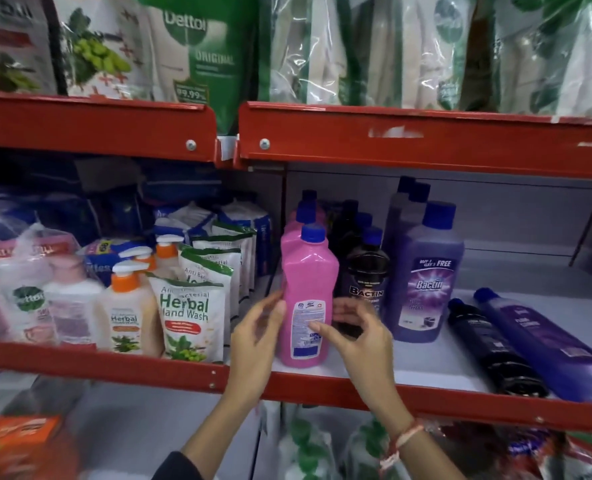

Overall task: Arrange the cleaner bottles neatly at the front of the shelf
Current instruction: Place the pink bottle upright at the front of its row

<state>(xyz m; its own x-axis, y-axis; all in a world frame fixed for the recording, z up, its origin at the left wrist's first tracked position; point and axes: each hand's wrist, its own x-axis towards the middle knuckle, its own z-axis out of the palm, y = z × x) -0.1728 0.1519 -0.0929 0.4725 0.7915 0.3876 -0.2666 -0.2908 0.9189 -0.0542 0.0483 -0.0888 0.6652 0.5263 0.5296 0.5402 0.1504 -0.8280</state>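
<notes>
A pink cleaner bottle (308, 282) with a blue cap stands upright at the front of the white shelf (426, 358), its back label facing me. My left hand (258, 336) touches its left side with fingers spread. My right hand (356, 332) hovers at its right side, thumb on the label, fingers apart. More pink bottles stand in a row behind it. To the right stand a black Bactin bottle (369, 268) and a purple Bactin bottle (424, 275), each with others behind. A black bottle (495, 351) and a purple bottle (551, 344) lie on their sides at the right.
Herbal hand wash pouches (190, 317) and pump bottles (128, 306) fill the shelf section to the left. A red shelf lip (426, 396) runs along the front. Dettol refill packs (197, 46) hang on the shelf above. Bare white shelf shows behind the lying bottles.
</notes>
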